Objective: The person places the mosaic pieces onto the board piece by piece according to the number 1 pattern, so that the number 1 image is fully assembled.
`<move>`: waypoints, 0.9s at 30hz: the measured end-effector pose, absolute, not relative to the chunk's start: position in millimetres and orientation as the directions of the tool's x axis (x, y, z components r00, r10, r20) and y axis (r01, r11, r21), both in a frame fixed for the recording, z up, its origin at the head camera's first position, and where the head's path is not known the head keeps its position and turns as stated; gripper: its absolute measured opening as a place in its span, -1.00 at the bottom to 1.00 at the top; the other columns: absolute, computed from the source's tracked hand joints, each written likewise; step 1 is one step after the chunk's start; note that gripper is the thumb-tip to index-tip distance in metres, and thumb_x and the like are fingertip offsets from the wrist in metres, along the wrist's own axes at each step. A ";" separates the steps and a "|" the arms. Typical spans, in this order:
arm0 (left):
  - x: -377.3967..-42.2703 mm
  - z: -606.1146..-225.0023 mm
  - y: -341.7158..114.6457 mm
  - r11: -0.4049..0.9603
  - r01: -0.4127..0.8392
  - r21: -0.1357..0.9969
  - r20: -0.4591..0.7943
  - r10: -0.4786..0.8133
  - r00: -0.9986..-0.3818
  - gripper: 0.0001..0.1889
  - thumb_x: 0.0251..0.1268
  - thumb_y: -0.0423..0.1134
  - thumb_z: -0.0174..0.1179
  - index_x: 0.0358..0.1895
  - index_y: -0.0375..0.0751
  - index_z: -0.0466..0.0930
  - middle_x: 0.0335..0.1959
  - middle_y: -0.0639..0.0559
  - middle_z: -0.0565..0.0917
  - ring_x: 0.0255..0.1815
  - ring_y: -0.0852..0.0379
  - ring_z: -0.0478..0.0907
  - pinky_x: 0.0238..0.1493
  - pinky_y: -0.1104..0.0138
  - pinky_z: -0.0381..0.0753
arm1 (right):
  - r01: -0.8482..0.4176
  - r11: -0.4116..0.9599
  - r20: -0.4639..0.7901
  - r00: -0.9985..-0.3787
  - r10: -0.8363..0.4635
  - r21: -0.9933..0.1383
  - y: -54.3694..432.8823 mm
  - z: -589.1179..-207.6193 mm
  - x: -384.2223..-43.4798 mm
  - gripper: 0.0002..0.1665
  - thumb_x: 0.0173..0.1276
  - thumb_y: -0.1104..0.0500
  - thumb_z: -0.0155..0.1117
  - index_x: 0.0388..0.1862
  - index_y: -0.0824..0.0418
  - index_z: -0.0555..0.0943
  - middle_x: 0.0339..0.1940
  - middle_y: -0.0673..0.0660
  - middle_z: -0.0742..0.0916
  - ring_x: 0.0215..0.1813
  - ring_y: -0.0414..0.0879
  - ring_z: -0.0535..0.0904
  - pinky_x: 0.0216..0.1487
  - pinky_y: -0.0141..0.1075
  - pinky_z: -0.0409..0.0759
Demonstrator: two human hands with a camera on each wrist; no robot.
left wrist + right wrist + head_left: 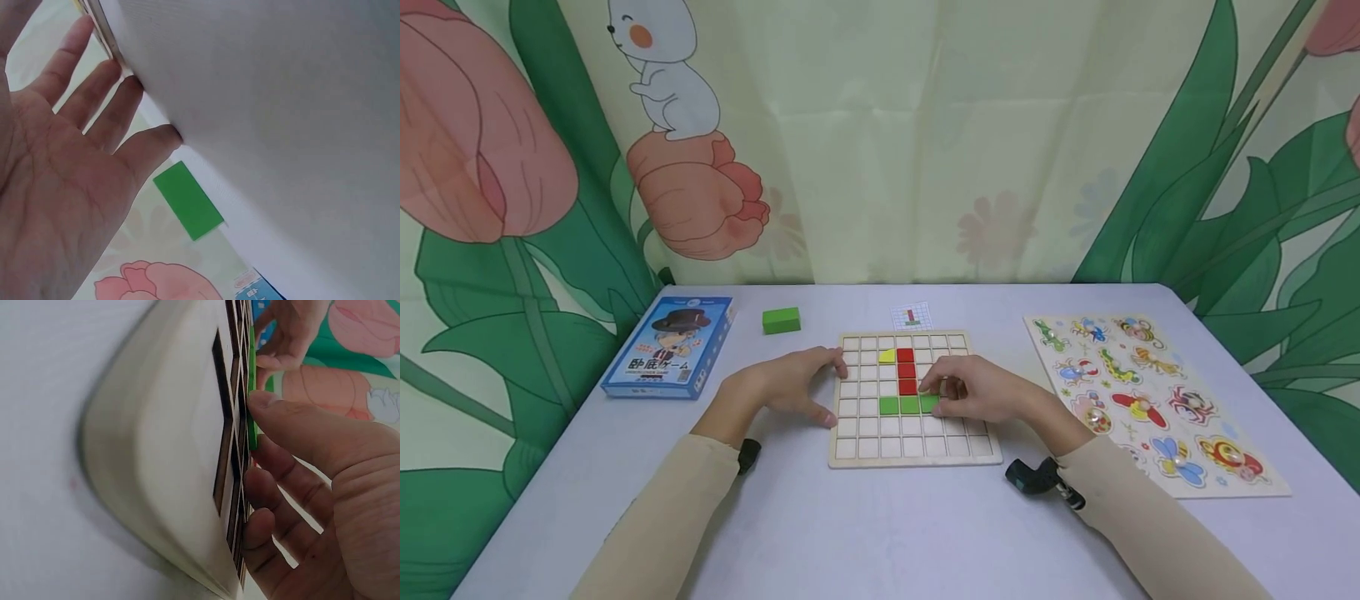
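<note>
Sleeves nearest the lens, both mine. Behind them the desk (850, 533), then the grid board (917, 450) at centre. My left hand (793, 387) lies flat with fingers spread against the board's left edge. My right hand (977, 390) pinches a green tile (929, 403) at the right end of the green row, under the red column (906, 370). A spare green block (781, 320) sits well behind.

Pale wooden grid board (914, 451) shows red squares (906, 371), a green row (908, 405), one yellow piece (887, 356); green block (781, 320) beside a blue box (669, 347); lilac counter (850, 533).
</note>
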State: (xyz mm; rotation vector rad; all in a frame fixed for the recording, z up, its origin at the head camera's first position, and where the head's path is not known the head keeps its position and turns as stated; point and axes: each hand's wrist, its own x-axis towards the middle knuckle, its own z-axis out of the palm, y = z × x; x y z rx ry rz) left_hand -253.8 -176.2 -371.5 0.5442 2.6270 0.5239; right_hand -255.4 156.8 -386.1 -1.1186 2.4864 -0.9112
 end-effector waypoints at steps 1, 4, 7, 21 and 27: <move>-254.6 -371.9 -176.0 0.857 0.291 0.426 -0.306 0.439 -0.844 -0.32 -0.08 0.07 0.65 0.14 0.21 0.47 0.60 0.03 0.28 0.63 -0.01 0.15 0.61 0.01 0.17 | -0.581 0.505 0.016 -0.666 -0.746 -0.638 157.2 -385.5 -254.1 -0.69 0.35 0.17 0.49 0.05 0.01 0.69 -0.06 -0.07 0.71 -0.18 -0.12 0.56 -0.14 -0.34 0.60; -255.9 -371.4 -175.2 0.863 0.290 0.414 -0.308 0.433 -0.847 -0.33 -0.08 0.07 0.65 0.12 0.20 0.48 0.56 0.04 0.34 0.60 0.01 0.20 0.60 0.02 0.21 | -0.591 0.502 0.016 -0.657 -0.753 -0.631 157.5 -384.0 -249.4 -0.71 0.37 0.17 0.47 0.04 0.01 0.69 -0.04 -0.08 0.71 -0.16 -0.13 0.56 -0.10 -0.31 0.62; -256.3 -369.5 -175.0 0.861 0.293 0.415 -0.313 0.438 -0.843 -0.34 -0.07 0.06 0.65 0.11 0.17 0.49 0.54 0.03 0.37 0.58 0.01 0.23 0.59 0.02 0.23 | -0.596 0.498 0.014 -0.651 -0.759 -0.630 158.3 -383.0 -245.4 -0.73 0.40 0.17 0.44 0.05 0.03 0.69 -0.03 -0.09 0.72 -0.14 -0.15 0.58 -0.07 -0.29 0.64; -255.2 -366.0 -175.4 0.867 0.269 0.419 -0.317 0.417 -0.852 -0.40 0.11 0.10 0.54 0.20 0.15 0.51 0.56 0.01 0.35 0.54 -0.01 0.28 0.53 -0.01 0.32 | -0.580 0.547 0.018 -0.696 -0.718 -0.603 167.0 -372.6 -248.6 -0.74 0.47 0.11 0.35 0.10 0.04 0.66 -0.04 -0.06 0.71 -0.17 -0.14 0.60 -0.10 -0.29 0.64; -252.7 -359.1 -172.7 0.870 0.262 0.419 -0.268 0.394 -0.879 -0.36 0.23 0.08 0.47 0.34 0.10 0.45 0.54 -0.04 0.37 0.46 -0.03 0.36 0.48 -0.03 0.40 | -0.605 0.599 0.060 -0.728 -0.683 -0.524 175.9 -369.7 -243.6 -0.61 0.49 0.12 0.31 0.25 0.12 0.62 0.15 0.01 0.66 0.10 -0.04 0.62 0.15 -0.09 0.64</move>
